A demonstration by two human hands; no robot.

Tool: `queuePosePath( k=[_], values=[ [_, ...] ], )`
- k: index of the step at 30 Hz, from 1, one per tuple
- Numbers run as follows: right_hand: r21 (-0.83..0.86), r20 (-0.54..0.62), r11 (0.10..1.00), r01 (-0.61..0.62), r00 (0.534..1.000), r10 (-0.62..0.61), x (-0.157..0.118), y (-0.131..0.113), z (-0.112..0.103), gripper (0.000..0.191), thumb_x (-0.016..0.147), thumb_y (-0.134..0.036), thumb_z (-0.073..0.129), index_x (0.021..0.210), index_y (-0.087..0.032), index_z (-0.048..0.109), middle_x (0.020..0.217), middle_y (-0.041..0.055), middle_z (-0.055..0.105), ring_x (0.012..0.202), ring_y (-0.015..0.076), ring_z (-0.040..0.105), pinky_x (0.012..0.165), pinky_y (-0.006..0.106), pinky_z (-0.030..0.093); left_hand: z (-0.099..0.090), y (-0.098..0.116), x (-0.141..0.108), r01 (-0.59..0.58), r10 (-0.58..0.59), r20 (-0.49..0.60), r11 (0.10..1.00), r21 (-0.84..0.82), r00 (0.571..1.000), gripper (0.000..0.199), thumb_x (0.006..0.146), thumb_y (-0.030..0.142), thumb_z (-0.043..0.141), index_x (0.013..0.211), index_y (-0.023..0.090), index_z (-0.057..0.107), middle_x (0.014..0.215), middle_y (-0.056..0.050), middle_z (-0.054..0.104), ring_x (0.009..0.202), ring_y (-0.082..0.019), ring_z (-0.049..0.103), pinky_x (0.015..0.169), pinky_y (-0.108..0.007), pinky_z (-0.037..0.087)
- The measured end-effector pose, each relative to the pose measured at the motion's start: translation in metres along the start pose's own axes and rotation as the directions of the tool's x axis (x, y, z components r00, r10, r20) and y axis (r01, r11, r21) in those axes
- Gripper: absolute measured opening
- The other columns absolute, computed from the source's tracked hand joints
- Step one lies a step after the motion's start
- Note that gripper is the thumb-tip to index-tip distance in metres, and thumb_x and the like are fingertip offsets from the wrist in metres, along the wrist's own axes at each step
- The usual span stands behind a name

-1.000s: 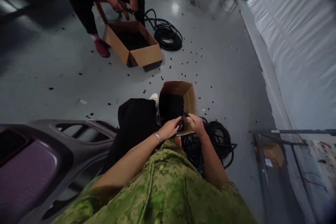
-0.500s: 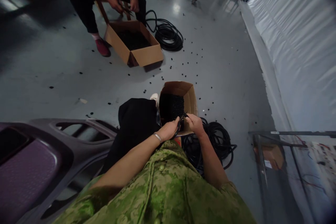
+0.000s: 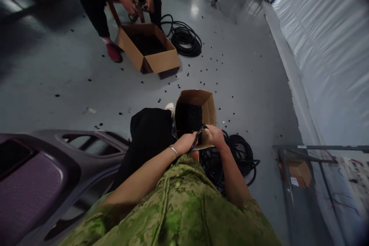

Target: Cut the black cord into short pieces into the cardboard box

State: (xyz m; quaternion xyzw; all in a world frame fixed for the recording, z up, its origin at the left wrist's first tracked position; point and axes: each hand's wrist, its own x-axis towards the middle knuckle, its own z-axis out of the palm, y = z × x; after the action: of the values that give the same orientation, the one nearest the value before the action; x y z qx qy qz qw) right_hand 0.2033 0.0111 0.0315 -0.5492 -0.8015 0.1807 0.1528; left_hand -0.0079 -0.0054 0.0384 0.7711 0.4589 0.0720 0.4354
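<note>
My left hand (image 3: pixel 186 143) is closed around black-handled scissors (image 3: pixel 196 141) over the near edge of a cardboard box (image 3: pixel 209 109). Pinched in my right hand (image 3: pixel 215 137) is the end of a black hose (image 3: pixel 205 126), which meets the scissor blades. The blades look nearly closed; whether they are through the hose is too small to tell. Small black cut pieces (image 3: pixel 192 117) lie inside the box. Beside my right forearm, a loose coil of black hose (image 3: pixel 240 150) rests on the floor.
Across from me a seated person's hands (image 3: pixel 131 5) work above a second cardboard box (image 3: pixel 163 61). Another hose coil (image 3: pixel 186 42) lies by it. Small black bits dot the grey floor (image 3: pixel 248 84). A purple-grey plastic chair (image 3: pixel 37 188) stands left, a metal-framed rack (image 3: pixel 305 147) right.
The scissor blades, spread apart before, have come together at the hose end. My hands have barely moved. The other person's hands have shifted slightly.
</note>
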Motion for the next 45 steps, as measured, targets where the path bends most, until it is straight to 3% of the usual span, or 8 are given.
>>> queuePosePath(
  k=[5, 11, 22, 32, 39, 42, 45],
  values=[
    [-0.068, 0.045, 0.997, 0.036, 0.998, -0.033, 0.003, -0.002, -0.006, 0.031, 0.102, -0.033, 0.043, 0.114, -0.02, 0.069, 0.102, 0.0113, 0.074, 0.095, 0.0227, 0.068, 0.084, 0.031, 0.051, 0.0, 0.0, -0.001, 0.011, -0.012, -0.01, 0.999, -0.04, 1.0, 0.033, 0.092, 0.02, 0.047, 0.123, 0.014, 0.054, 0.09, -0.008, 0.074, 0.072, -0.018, 0.068, 0.069, -0.027, 0.047],
    [-0.152, 0.16, 0.987, 0.054, 0.987, -0.029, 0.011, -0.001, -0.009, 0.028, 0.102, -0.032, 0.047, 0.113, -0.019, 0.069, 0.105, 0.0116, 0.074, 0.095, 0.0224, 0.068, 0.082, 0.03, 0.049, 0.0, 0.0, 0.003, 0.062, -0.061, 0.018, 0.998, -0.024, 0.998, 0.028, 0.092, 0.019, 0.049, 0.117, 0.012, 0.058, 0.095, -0.011, 0.074, 0.077, -0.019, 0.069, 0.071, -0.027, 0.047],
    [-0.266, 0.224, 0.957, -0.113, 0.959, 0.176, 0.015, -0.01, 0.011, 0.025, 0.101, -0.028, 0.048, 0.108, -0.019, 0.07, 0.105, 0.0121, 0.076, 0.097, 0.022, 0.069, 0.08, 0.027, 0.047, 0.018, -0.013, 0.017, 0.086, -0.087, 0.007, 0.996, 0.023, 0.996, 0.021, 0.092, 0.021, 0.049, 0.101, 0.008, 0.062, 0.089, -0.017, 0.074, 0.078, -0.024, 0.071, 0.071, -0.031, 0.048],
    [-0.428, 0.428, 0.904, 0.01, 0.883, 0.193, 0.026, -0.027, -0.021, 0.033, 0.104, -0.033, 0.041, 0.118, -0.017, 0.066, 0.114, 0.0135, 0.071, 0.106, 0.023, 0.065, 0.084, 0.027, 0.044, 0.012, -0.006, 0.016, 0.141, -0.15, 0.079, 0.984, 0.11, 0.986, 0.026, 0.095, 0.02, 0.043, 0.116, 0.007, 0.055, 0.101, -0.019, 0.073, 0.088, -0.025, 0.072, 0.074, -0.03, 0.048],
    [-0.404, 0.405, 0.915, -0.02, 0.893, 0.199, 0.027, -0.031, -0.004, 0.029, 0.103, -0.032, 0.042, 0.108, -0.018, 0.068, 0.11, 0.0123, 0.073, 0.102, 0.0207, 0.067, 0.081, 0.025, 0.043, 0.017, -0.011, 0.02, 0.166, -0.169, 0.02, 0.98, 0.106, 0.985, 0.024, 0.094, 0.021, 0.046, 0.108, 0.008, 0.06, 0.094, -0.018, 0.074, 0.083, -0.025, 0.072, 0.073, -0.031, 0.048],
    [-0.34, 0.315, 0.93, -0.141, 0.914, 0.254, 0.024, -0.026, 0.009, 0.027, 0.102, -0.029, 0.043, 0.1, -0.018, 0.069, 0.105, 0.0112, 0.074, 0.097, 0.0198, 0.069, 0.079, 0.025, 0.044, 0.022, -0.017, 0.022, 0.171, -0.171, 0.008, 0.984, -0.041, 0.985, 0.021, 0.092, 0.02, 0.046, 0.102, 0.01, 0.062, 0.084, -0.013, 0.073, 0.071, -0.02, 0.069, 0.068, -0.028, 0.046],
    [-0.139, 0.226, 0.946, -0.294, 0.92, 0.319, 0.014, -0.013, 0.023, 0.026, 0.097, -0.026, 0.047, 0.083, -0.019, 0.068, 0.086, 0.0082, 0.075, 0.083, 0.0184, 0.07, 0.073, 0.024, 0.044, 0.031, -0.024, 0.025, 0.199, -0.212, -0.028, 0.947, -0.253, 0.977, 0.022, 0.093, 0.025, 0.045, 0.097, 0.013, 0.063, 0.073, -0.007, 0.07, 0.061, -0.016, 0.064, 0.063, -0.025, 0.045]
  ],
)
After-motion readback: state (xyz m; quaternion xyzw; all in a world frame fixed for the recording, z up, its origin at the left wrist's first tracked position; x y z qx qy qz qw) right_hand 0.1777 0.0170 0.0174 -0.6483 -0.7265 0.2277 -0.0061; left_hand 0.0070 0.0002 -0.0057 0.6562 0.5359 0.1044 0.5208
